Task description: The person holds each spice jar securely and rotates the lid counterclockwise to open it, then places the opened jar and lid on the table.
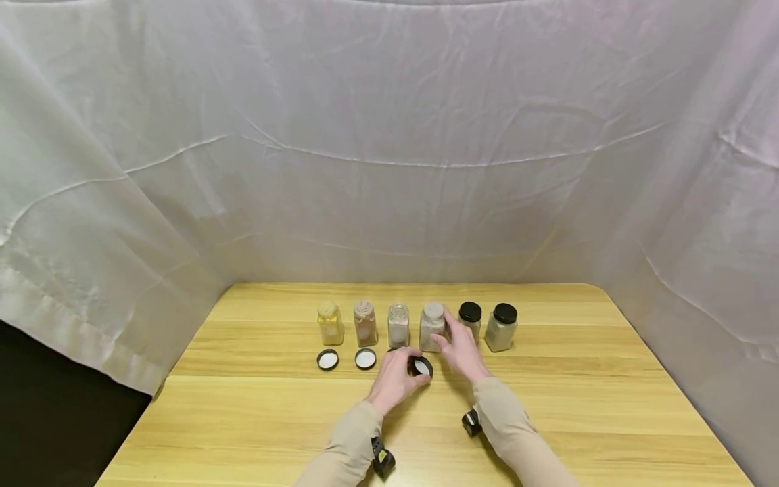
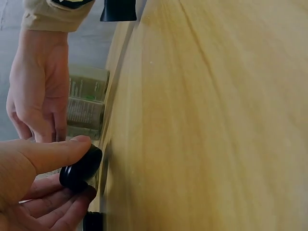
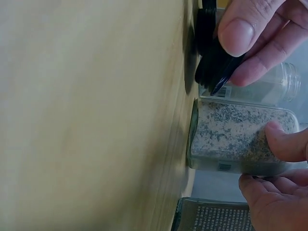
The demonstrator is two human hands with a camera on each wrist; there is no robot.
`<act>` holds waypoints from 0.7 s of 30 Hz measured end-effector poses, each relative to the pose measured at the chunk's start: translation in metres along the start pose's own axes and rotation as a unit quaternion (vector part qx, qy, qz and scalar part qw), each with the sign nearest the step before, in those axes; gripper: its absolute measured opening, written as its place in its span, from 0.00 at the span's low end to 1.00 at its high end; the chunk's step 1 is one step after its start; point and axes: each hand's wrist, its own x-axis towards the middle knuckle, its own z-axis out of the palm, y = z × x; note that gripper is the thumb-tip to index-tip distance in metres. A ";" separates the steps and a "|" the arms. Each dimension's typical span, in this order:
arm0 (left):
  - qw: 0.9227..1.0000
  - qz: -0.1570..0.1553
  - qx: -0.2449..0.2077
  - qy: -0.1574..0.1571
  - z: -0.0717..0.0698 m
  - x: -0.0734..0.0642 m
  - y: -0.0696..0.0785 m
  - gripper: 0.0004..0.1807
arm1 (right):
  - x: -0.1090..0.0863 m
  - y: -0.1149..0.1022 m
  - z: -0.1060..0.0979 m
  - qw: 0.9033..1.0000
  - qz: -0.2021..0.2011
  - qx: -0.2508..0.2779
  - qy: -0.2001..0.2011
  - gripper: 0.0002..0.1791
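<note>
My left hand pinches a black lid between thumb and fingers. The lid is tilted, its white inner side facing up in the head view. Just right of it, my right hand grips a square glass spice jar, thumb on one face and fingers along the other side. This jar stands upright, holds a speckled grey-white seasoning, and has a pale top without a black lid. Beside the left fingers, another black lid is mostly hidden in the head view.
Left of the gripped jar stand a glass jar, a reddish-brown jar and a yellow jar, all without black lids. Two lids lie inner side up before them. Two black-capped jars stand at right.
</note>
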 end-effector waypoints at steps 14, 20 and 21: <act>0.997 0.026 0.065 0.018 0.008 0.007 0.003 0.22 | 0.002 -0.004 0.003 0.998 0.010 -0.055 0.011 0.39; 0.997 0.011 0.072 0.020 0.010 0.009 0.007 0.24 | -0.004 -0.007 0.002 0.996 0.003 -0.077 0.041 0.37; 0.997 0.011 0.069 0.020 0.011 0.009 0.007 0.24 | -0.005 -0.007 0.001 0.996 0.001 -0.074 0.048 0.37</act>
